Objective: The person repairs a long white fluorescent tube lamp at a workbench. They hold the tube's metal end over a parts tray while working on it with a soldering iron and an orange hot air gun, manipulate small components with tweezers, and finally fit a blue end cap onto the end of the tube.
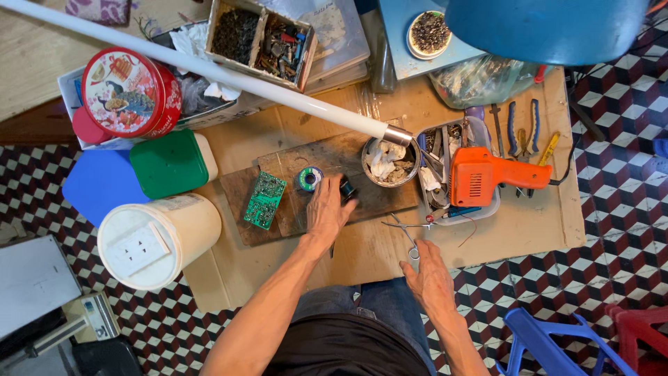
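Roughly centred on flat brown cardboard surface (362,251): dark wooden board (362,174). Left hand (327,209) spread loosely on board, fingertips touching small solder spool (308,178). Right hand (430,278) nearer, pinching thin metal tweezers (407,230), long axis angled up-left toward board.

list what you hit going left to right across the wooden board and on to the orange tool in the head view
circuit board → solder spool → left hand → tin of scraps → orange soldering gun
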